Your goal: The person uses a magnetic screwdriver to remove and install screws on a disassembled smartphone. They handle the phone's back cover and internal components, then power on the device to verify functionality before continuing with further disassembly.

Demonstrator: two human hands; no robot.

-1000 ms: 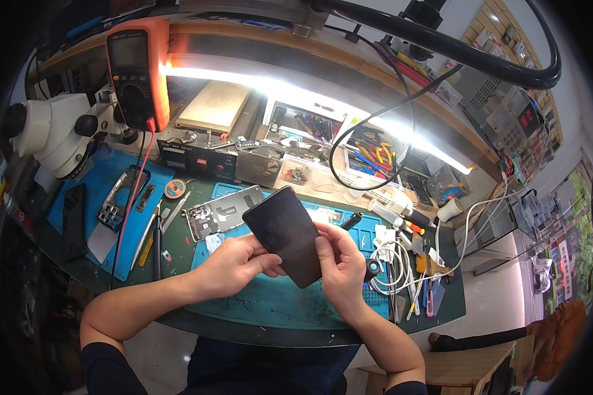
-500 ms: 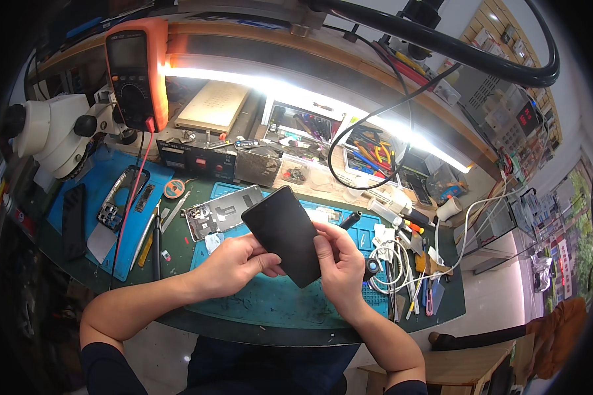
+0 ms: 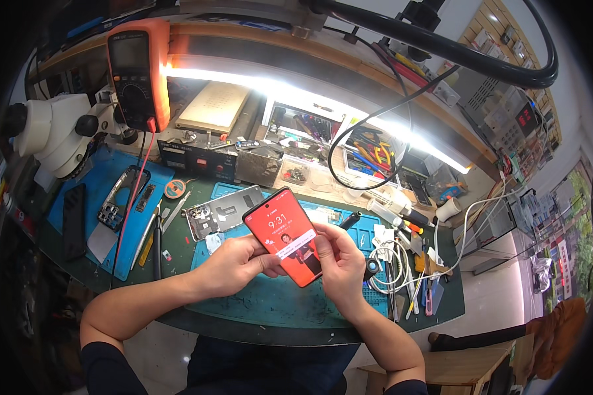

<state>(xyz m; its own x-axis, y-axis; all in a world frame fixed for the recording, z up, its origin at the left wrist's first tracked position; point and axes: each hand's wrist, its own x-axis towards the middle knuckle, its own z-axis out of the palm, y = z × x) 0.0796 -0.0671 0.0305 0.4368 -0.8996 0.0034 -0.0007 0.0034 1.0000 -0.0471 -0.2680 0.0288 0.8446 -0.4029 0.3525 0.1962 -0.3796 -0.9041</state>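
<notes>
Left hand point(image 3: 240, 266) and right hand point(image 3: 342, 266) are gripping a smartphone point(image 3: 285, 238) by its edges over the counter point(image 3: 244, 334); its previously dark screen point(image 3: 290, 230) is now glowing red, apparently responding.

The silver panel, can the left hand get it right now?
Probably yes: the silver panel lies just beyond the left hand, its top mostly uncovered. But that hand is holding the phone, so it would likely need to let go first.
</notes>
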